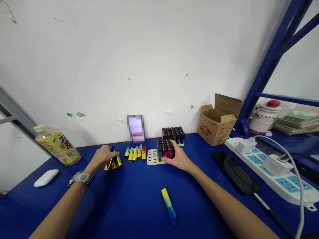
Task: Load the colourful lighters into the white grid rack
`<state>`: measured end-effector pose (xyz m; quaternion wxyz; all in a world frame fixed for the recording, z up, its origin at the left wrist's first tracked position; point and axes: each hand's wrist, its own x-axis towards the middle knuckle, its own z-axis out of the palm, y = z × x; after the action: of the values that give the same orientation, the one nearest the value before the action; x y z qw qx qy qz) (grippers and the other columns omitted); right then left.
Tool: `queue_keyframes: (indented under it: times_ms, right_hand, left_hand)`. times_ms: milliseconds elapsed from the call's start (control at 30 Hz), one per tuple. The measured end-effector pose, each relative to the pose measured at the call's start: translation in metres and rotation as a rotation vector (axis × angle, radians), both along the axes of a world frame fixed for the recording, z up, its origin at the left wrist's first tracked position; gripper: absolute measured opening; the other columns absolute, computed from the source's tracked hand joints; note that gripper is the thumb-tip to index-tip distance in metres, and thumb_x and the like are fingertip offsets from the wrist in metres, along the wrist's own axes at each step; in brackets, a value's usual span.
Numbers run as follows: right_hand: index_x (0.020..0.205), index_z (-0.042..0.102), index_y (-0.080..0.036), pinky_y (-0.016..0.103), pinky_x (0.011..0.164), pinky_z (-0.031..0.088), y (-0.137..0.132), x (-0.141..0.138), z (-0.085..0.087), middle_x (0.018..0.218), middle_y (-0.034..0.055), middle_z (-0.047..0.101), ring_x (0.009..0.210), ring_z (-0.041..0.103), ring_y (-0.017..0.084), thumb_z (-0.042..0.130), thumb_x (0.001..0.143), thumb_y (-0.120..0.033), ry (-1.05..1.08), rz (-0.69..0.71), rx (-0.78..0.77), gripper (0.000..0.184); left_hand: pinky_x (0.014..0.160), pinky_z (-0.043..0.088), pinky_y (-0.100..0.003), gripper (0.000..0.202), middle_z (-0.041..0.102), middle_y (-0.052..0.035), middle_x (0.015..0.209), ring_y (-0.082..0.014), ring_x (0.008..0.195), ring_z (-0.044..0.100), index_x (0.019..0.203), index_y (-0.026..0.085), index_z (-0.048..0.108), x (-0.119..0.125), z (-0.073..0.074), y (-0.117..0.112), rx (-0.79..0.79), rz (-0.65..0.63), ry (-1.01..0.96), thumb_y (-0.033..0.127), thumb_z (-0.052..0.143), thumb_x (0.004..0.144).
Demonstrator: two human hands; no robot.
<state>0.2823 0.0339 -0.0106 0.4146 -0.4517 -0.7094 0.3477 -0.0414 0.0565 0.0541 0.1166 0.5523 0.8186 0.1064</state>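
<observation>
My left hand [106,155] is closed around a small bunch of slim colourful lighters [116,162] at the left of the blue table. My right hand [178,157] grips the right side of a white slotted tray [151,157]. Lighters with dark tops [164,149] stand upright in the tray's right part, while the slots at its left show bare. Between my hands, several yellow, blue and red lighters [135,153] lie in a row. Behind my right hand stands a second filled block of lighters [173,134]. One yellow-to-blue lighter [169,206] lies alone nearer me.
A phone with a blurred screen [136,128] leans on the wall. Left are a drink bottle [58,145] and a white mouse [46,177]. Right are an open cardboard box [216,124], a black phone [235,172] and a power strip [274,172] with chargers and cables.
</observation>
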Motion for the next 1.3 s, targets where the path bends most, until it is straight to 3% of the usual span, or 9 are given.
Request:
queue_keyframes:
  times_ms: [200,367,533,667,833,1067,1133,1200,1300]
  right_hand:
    - [0.131,0.040,-0.020,0.044,0.101,0.041,-0.001,-0.001,0.001,0.127,0.0111,0.057,0.119,0.053,0.027,0.076,0.067,-0.034,0.017,0.006,0.015,0.075]
    - [0.131,0.041,-0.019,0.044,0.101,0.041,0.000,0.000,0.000,0.126,0.0116,0.057,0.118,0.053,0.027,0.076,0.068,-0.034,0.014,0.010,0.026,0.074]
    - [0.131,0.043,-0.020,0.045,0.100,0.042,0.000,0.000,0.000,0.125,0.0112,0.058,0.117,0.054,0.028,0.076,0.067,-0.035,0.018,0.003,0.034,0.073]
    - [0.131,0.042,-0.020,0.044,0.100,0.042,0.000,0.000,0.000,0.125,0.0108,0.058,0.117,0.054,0.027,0.076,0.067,-0.034,0.019,0.008,0.032,0.074]
    - [0.131,0.041,-0.020,0.043,0.099,0.043,0.001,0.000,-0.002,0.126,0.0111,0.058,0.116,0.055,0.027,0.077,0.066,-0.034,0.024,0.004,0.046,0.076]
    - [0.127,0.044,-0.021,0.041,0.094,0.047,-0.001,0.001,0.002,0.117,0.0087,0.063,0.107,0.060,0.026,0.080,0.063,-0.033,0.051,0.048,0.046,0.074]
    - [0.127,0.043,-0.021,0.042,0.097,0.045,-0.002,0.001,0.003,0.120,0.0089,0.061,0.110,0.058,0.026,0.080,0.062,-0.032,0.047,0.074,0.043,0.076]
    - [0.129,0.041,-0.020,0.043,0.101,0.042,-0.002,0.002,0.003,0.125,0.0103,0.058,0.116,0.055,0.027,0.079,0.063,-0.031,0.043,0.100,0.048,0.077]
    - [0.131,0.038,-0.017,0.042,0.103,0.039,0.000,0.004,0.001,0.127,0.0122,0.056,0.118,0.053,0.028,0.075,0.063,-0.024,0.061,0.143,0.074,0.078]
  left_hand:
    - [0.052,0.039,-0.028,0.040,0.064,-0.0090,0.056,-0.0285,0.064,0.065,0.057,0.021,0.052,0.002,-0.015,0.004,0.091,-0.091,0.058,0.057,0.049,0.074]
    - [0.057,0.044,-0.027,0.034,0.066,-0.0059,0.053,-0.0246,0.058,0.066,0.073,0.019,0.064,0.007,-0.014,0.003,0.083,-0.103,0.022,0.046,0.043,0.079]
    - [0.063,0.044,-0.036,0.036,0.071,-0.0182,0.075,-0.0376,0.081,0.067,0.085,0.015,0.067,-0.007,-0.013,-0.004,0.145,-0.035,0.197,0.041,0.043,0.079]
    - [0.072,0.044,-0.040,0.038,0.071,-0.0188,0.087,-0.0362,0.087,0.066,0.088,0.016,0.065,-0.009,-0.022,-0.010,0.141,-0.108,0.353,0.033,0.031,0.086]
    - [0.079,0.045,-0.038,0.046,0.069,-0.0180,0.091,-0.0305,0.092,0.066,0.096,0.013,0.060,0.007,-0.040,-0.012,0.149,-0.138,0.320,0.031,0.017,0.093]
    - [0.090,0.041,-0.048,0.045,0.061,-0.0242,0.113,-0.0361,0.113,0.054,0.115,0.009,0.054,0.038,-0.049,-0.017,0.215,-0.174,0.319,0.038,0.028,0.092]
    - [0.097,0.037,-0.052,0.044,0.056,-0.0249,0.123,-0.0362,0.122,0.047,0.117,0.009,0.053,0.050,-0.045,-0.024,0.354,-0.260,0.292,0.036,0.028,0.092]
    - [0.103,0.036,-0.048,0.043,0.058,-0.0208,0.123,-0.0311,0.123,0.047,0.117,0.012,0.054,0.064,-0.039,-0.032,0.509,-0.444,0.172,0.037,0.029,0.093]
    - [0.104,0.039,-0.043,0.050,0.056,-0.0143,0.130,-0.0266,0.123,0.050,0.130,0.017,0.047,0.089,-0.034,-0.040,0.467,-0.677,-0.081,0.048,0.036,0.092]
